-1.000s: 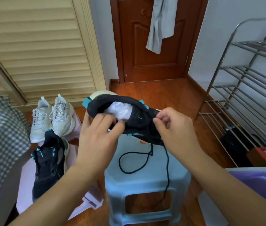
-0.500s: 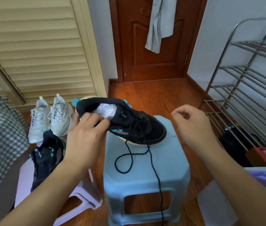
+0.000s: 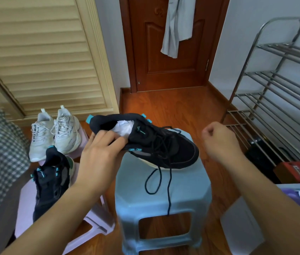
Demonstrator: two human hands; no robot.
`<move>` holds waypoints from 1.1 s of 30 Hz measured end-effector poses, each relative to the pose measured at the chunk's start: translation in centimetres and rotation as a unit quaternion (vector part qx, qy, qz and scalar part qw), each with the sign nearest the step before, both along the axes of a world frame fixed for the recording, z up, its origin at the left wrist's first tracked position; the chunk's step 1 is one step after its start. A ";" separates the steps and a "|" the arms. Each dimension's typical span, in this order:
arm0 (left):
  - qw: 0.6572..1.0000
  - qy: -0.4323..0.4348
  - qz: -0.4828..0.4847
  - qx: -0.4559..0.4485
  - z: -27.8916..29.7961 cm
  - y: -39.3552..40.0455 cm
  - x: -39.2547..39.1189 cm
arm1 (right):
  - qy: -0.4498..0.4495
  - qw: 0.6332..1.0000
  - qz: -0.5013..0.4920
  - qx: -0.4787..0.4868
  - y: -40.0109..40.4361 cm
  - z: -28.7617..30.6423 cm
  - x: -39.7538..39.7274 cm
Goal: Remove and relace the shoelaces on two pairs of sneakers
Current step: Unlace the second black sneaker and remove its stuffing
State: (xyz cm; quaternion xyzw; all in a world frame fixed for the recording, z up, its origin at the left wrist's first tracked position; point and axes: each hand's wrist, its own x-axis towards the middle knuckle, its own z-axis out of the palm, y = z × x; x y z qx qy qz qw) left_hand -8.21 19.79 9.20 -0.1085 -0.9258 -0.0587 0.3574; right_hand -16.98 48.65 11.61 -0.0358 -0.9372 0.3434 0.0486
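Black sneaker (image 3: 156, 144) pinched at its collar by left hand (image 3: 97, 155) over stool (image 3: 163, 196); right hand (image 3: 217, 140) curled, empty — dangling lace (image 3: 169, 188) may snag, pulling eyelets loose.

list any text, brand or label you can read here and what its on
No text can be read here.
Red box under the metal rack: white lettering, too blurred to read.
Black sneaker in the left hand: small teal mark on the tongue, no legible letters.
Second black sneaker: teal triangular logo, no readable text.
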 end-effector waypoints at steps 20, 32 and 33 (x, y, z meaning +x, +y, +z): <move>0.992 -0.066 -0.100 -0.024 -0.4 -0.2 -0.1 | 0.124 0.936 0.321 0.067 -3.3 -0.7 1.3; 0.986 -0.116 -0.117 0.012 -0.6 -1.2 0.7 | 0.076 0.984 -0.082 0.140 5.5 -2.1 -3.0; 0.987 -0.116 -0.110 0.019 -0.6 -1.3 0.8 | 0.054 0.983 -0.086 0.156 5.5 -2.2 -2.9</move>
